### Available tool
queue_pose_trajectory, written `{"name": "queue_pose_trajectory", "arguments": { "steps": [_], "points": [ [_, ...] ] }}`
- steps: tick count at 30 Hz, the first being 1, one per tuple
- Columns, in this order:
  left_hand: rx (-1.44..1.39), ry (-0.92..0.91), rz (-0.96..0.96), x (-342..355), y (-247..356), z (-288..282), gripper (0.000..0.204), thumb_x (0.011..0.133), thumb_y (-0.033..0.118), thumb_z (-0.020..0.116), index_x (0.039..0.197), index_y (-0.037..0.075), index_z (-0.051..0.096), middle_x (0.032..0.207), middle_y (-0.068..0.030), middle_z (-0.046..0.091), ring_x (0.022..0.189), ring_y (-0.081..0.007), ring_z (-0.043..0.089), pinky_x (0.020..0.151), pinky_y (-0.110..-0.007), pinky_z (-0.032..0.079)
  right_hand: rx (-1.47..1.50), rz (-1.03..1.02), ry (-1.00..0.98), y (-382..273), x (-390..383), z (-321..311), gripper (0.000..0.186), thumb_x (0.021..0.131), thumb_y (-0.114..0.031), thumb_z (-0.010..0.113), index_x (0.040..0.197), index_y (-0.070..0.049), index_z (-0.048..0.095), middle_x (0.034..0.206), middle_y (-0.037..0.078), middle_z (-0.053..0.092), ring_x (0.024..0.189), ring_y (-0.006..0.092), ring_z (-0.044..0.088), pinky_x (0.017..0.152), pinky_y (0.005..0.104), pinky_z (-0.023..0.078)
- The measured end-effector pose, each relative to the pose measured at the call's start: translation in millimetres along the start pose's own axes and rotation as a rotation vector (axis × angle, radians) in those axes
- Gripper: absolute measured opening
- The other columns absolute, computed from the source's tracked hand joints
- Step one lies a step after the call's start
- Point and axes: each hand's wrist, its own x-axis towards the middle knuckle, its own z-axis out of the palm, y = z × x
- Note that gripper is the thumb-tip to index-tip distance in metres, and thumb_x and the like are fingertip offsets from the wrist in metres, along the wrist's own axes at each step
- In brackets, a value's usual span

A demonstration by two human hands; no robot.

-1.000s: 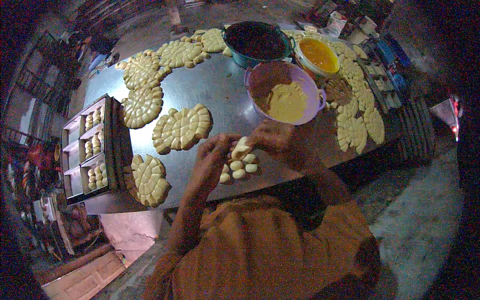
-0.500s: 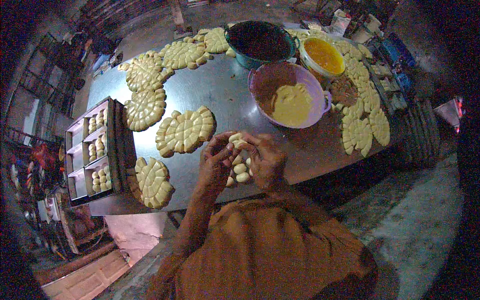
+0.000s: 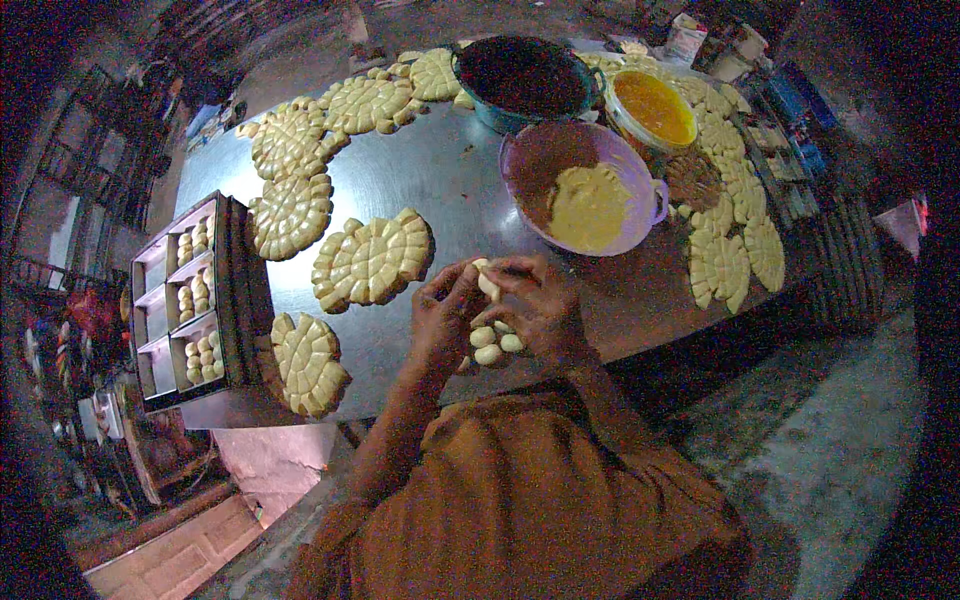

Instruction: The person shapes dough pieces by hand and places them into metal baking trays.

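Observation:
Between my two hands, just above the table's near edge, is a small piece of pale dough. My left hand pinches it from one side with fingers and thumb. On the other side my right hand has its fingers curled against the same piece. Several smooth dough balls rest on the table right below and between the hands. A purple bowl with yellowish filling or dough in it stands beyond my right hand. Left of my left hand lies a round of cut dough pieces.
A black tray rack with divided boxes holding dough balls stands at the left edge. A dark green tub and a white bucket of orange-yellow contents stand at the back. More cut dough rounds line the metal table.
The dough piece has turned more upright between my fingers. Both hands have shifted slightly to the right, and the dough balls beneath them show more fully.

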Motion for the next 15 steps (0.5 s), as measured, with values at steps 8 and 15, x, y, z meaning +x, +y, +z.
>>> {"name": "queue_pose_trajectory", "arguments": {
  "steps": [8,15],
  "points": [
    [0.305,-0.052,0.156,-4,-10,-1,0.028,0.098,0.020,0.065,0.116,-0.002,0.068,0.103,-0.0108,0.073,0.094,-0.0182,0.069,0.085,-0.033,0.055,-0.357,-0.167,-0.131,34,-17,-5,0.040,0.075,-0.006,0.077,0.114,-0.012,0.072,0.101,0.008,0.067,0.096,0.0299,0.063,0.083,0.0407,0.056],
    [0.514,-0.233,0.297,0,0,-7,0.023,0.094,0.019,0.068,0.106,-0.002,0.070,0.098,-0.0120,0.073,0.090,-0.0194,0.069,0.083,-0.034,0.054,0.053,0.369,-0.239,24,0,-19,0.022,0.083,-0.013,0.078,0.103,-0.004,0.076,0.104,0.012,0.072,0.097,0.0269,0.068,0.087,0.0370,0.055]
  ]
}}
